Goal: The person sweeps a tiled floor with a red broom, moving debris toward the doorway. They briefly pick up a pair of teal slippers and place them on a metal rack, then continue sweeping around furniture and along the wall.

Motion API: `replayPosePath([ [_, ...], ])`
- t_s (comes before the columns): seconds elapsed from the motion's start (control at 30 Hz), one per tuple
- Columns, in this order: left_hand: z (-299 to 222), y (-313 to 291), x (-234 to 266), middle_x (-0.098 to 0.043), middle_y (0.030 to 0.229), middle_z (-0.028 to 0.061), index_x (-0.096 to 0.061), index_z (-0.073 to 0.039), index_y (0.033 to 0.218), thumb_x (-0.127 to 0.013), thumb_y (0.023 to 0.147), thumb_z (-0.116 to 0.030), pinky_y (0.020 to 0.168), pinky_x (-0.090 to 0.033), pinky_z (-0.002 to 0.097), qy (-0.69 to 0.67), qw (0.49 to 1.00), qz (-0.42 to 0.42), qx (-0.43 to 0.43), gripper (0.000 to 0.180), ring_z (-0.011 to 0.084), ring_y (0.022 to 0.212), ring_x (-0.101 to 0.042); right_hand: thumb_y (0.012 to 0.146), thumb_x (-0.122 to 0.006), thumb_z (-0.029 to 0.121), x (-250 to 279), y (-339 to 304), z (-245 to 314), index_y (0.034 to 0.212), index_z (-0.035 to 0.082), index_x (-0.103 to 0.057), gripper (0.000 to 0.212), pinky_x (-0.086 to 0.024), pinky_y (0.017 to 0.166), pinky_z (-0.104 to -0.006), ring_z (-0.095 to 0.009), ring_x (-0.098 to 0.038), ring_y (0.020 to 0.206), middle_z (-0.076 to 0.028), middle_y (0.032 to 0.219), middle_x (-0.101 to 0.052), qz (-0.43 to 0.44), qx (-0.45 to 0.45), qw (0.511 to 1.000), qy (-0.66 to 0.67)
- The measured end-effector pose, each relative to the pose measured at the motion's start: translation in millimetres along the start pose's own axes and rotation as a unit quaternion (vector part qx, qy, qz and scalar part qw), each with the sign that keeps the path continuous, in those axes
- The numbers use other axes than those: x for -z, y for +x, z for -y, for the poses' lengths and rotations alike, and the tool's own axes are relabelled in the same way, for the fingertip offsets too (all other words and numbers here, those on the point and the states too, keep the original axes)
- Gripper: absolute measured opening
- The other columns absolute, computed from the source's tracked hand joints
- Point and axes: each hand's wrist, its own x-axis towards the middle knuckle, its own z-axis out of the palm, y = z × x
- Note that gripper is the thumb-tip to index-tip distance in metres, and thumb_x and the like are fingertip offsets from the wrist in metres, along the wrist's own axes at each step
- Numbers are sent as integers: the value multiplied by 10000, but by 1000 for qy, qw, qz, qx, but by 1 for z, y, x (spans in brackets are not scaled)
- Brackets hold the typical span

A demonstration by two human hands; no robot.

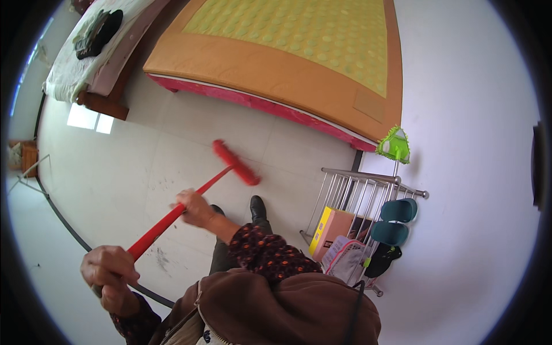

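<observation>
A red broom (156,231) slants across in front of me. My left hand (108,271) is wrapped round the upper end of its handle. Further down, my right hand (198,208) grips the same handle. The red broom head (236,163), slightly blurred, is at the pale tiled floor (190,135), ahead of my dark shoes (258,202). Grey dirt smudges (161,261) mark the tiles below the handle, with fainter ones left of my right hand.
A bed with an orange-edged mat (230,57) stands ahead. Another bed (64,72) is at the far left. To my right, a metal rack (362,175) holds green slippers (391,233) and boxes, beside the white wall (460,172). A green mop head (394,146) rises behind the rack.
</observation>
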Motion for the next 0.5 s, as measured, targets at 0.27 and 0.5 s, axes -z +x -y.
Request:
replayPosePath([
  [0.27, 176, -4, -86, -645, 904, 204, -462, -23, 582, -598, 784, -110, 680, -485, 348, -201, 972, 46, 108, 259, 229, 725, -593, 751, -681, 134, 197, -23, -170, 590, 77, -435, 300, -425, 662, -453, -372, -513, 675, -127, 642, -512, -38, -6, 952, -305],
  [0.5, 199, -36, -9, -633, 846, 235, -405, -7, 549, -490, 717, -27, 588, -500, 329, -96, 987, -46, 119, 189, 266, 731, -577, 609, -643, 46, 82, 37, -201, 625, 90, -471, 179, -409, 623, -460, -361, -522, 659, -121, 641, -513, -11, 85, 979, -186],
])
